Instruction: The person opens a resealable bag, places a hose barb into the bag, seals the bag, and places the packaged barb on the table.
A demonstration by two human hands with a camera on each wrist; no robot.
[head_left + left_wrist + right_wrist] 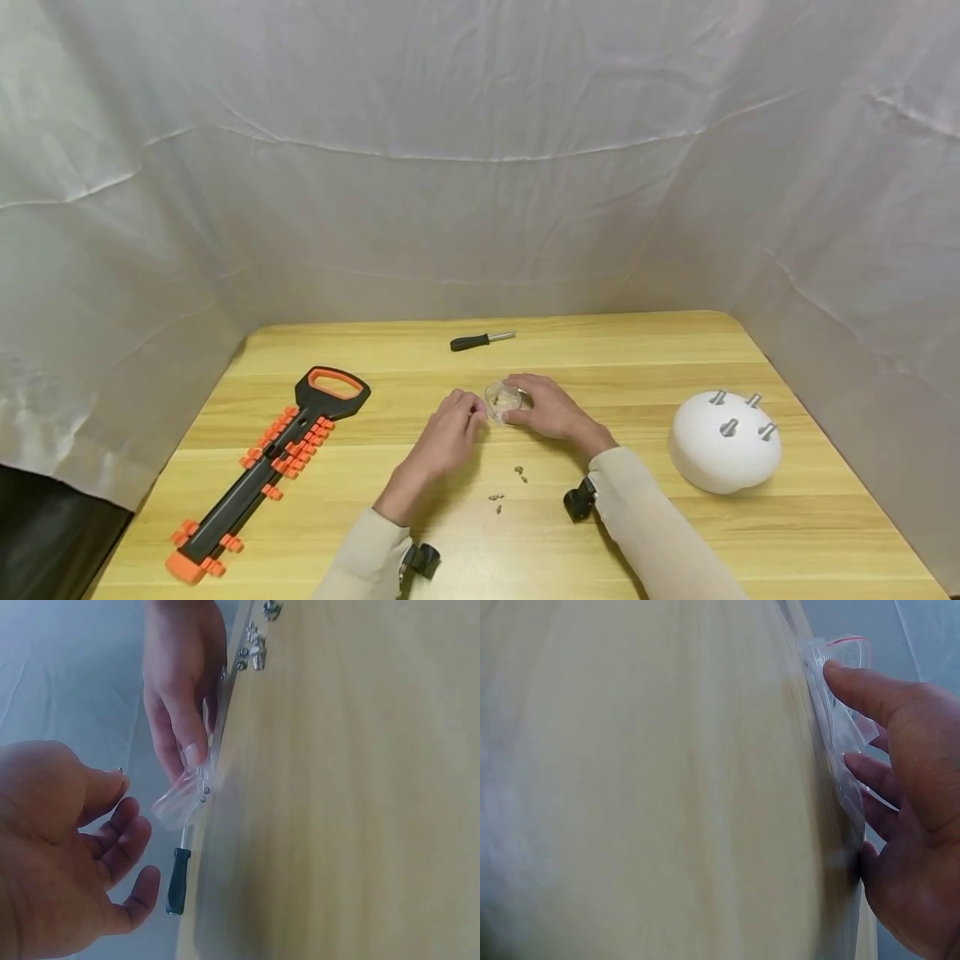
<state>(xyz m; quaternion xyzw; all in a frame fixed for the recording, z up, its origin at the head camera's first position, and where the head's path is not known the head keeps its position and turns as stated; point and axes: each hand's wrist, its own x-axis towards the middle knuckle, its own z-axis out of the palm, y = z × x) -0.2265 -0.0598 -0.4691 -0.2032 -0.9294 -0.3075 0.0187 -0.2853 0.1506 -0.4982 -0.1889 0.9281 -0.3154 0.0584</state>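
Observation:
My left hand is left of a small clear plastic bag near the middle of the table. In the left wrist view, its thumb and forefinger pinch a tiny shiny metal piece. The right hand holds the bag from the right, thumb on the near side. A few small metal pieces show through the plastic in the left wrist view. A red line runs along the bag's edge in the right wrist view. Two small clusters of metal screw-like pieces lie nearer to me than the hands.
A black-handled screwdriver lies beyond the hands. At left is a long black rail with orange clips and a handle. At right stands a white rounded object with several metal studs on top. A grey curtain surrounds the table.

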